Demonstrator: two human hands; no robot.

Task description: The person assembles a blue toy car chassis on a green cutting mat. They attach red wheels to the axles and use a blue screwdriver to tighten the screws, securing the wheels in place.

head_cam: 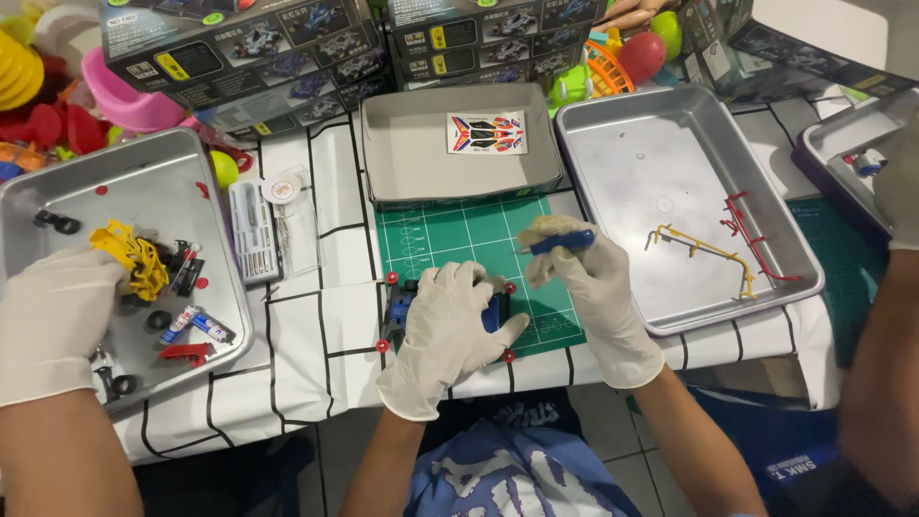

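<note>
at the centre of the frame, on the green gridded cutting mat [450, 235], our left hand in a white glove [448, 330] is cupped down over a small blue and black toy car chassis [495, 312], fingers closed around it, pinning it to the mat. red hub pieces [392, 279] stick out at its corners. just right of it, our right hand in a white glove [586, 282] is curled in a narrow grip on a blue-handled tool [560, 241], held level above the chassis; we cannot tell what kind of tip it has.

above the mat sits a shallow grey cardboard box lid [383, 144] with a coloured sticker sheet [486, 132] inside. to the right, a silver metal tray [799, 258] holds yellow and red plastic part frames [708, 251].

at the left edge, another person's gloved hand [53, 321] rests over a second silver tray [57, 187] with a yellow car body shell [134, 258], loose black wheels and small batteries. another arm [876, 373] fills the right edge.

we judge the main risk to be the tool slipping off a small part, since our left hand hides most of the chassis. the car also sits near the table's front edge, so a freed hub or screw could roll off to the floor.
</note>
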